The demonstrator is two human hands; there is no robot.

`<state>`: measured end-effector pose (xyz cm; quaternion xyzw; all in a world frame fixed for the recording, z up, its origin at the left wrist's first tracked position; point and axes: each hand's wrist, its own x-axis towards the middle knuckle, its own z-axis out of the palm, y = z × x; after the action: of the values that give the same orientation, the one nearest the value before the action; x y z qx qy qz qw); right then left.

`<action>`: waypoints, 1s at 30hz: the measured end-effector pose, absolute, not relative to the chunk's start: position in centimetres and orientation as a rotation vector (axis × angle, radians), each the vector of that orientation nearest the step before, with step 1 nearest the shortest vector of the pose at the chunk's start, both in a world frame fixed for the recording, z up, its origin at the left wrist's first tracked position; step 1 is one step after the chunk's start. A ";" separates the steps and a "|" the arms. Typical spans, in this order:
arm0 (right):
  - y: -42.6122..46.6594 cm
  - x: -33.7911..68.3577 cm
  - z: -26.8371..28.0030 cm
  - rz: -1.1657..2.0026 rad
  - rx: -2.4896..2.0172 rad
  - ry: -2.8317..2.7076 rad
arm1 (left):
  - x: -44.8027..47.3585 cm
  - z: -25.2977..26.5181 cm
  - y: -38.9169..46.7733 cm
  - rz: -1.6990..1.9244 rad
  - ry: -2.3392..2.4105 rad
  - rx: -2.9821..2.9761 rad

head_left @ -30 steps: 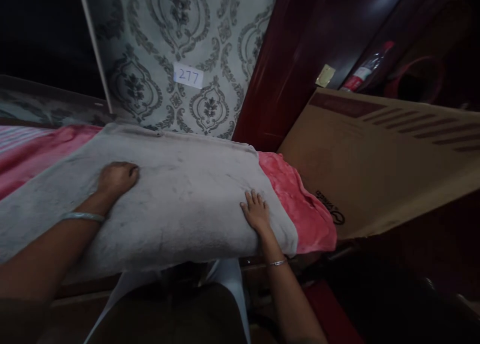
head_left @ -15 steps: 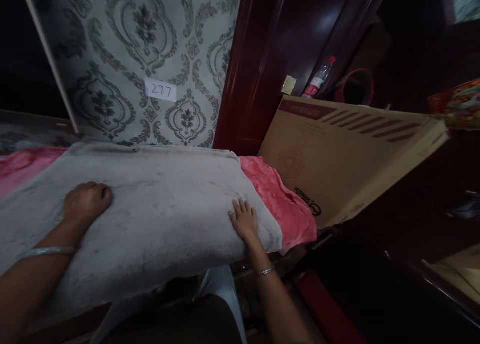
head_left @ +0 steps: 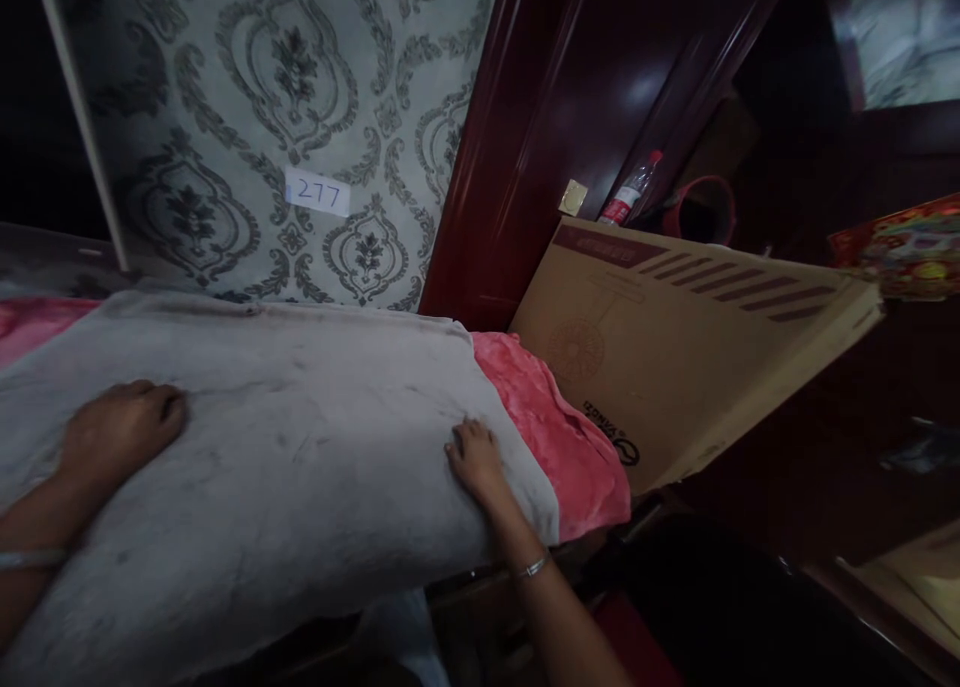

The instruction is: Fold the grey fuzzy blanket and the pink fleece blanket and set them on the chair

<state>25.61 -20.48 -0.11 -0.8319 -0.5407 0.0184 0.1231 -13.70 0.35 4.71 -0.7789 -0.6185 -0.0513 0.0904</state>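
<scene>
A grey plush blanket (head_left: 315,447) lies spread in front of me, with a pink layer (head_left: 555,437) showing beyond its right side and far left corner. My left hand (head_left: 124,427) is closed on the left part of the grey blanket, knuckles up; a crease runs from its fingers, and its fingertips are hidden. Toward the right side, my right hand (head_left: 476,457) presses down with bent fingers drawn in on the same blanket. Small wrinkles show near those fingertips.
A large flat cardboard box (head_left: 675,347) leans at the right against a dark red wooden panel (head_left: 517,127). Behind it stand a plastic bottle (head_left: 630,192) and a red-rimmed bin (head_left: 701,212). A paper marked 277 (head_left: 318,191) is on the patterned wall (head_left: 405,27).
My left hand has moved left, still closed. The fingers of my right hand, spread before, have curled in on the blanket. The view has shifted slightly.
</scene>
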 end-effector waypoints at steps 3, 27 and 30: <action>-17.4 26.6 0.9 0.064 -2.365 -1.643 | -13.8 4.3 1.0 -0.110 -1.851 -2.291; -4.5 44.6 -1.0 0.194 -1.873 -0.901 | 13.2 -0.1 0.8 -0.274 -1.316 -2.889; -1.5 45.8 -1.0 0.212 -1.876 -0.868 | 13.3 0.2 0.9 -0.243 -1.329 -2.879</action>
<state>45.76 -1.51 -1.00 -0.7782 -0.3599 0.0878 0.5071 13.26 0.88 0.20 -0.9051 -0.4178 -0.0764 -0.0194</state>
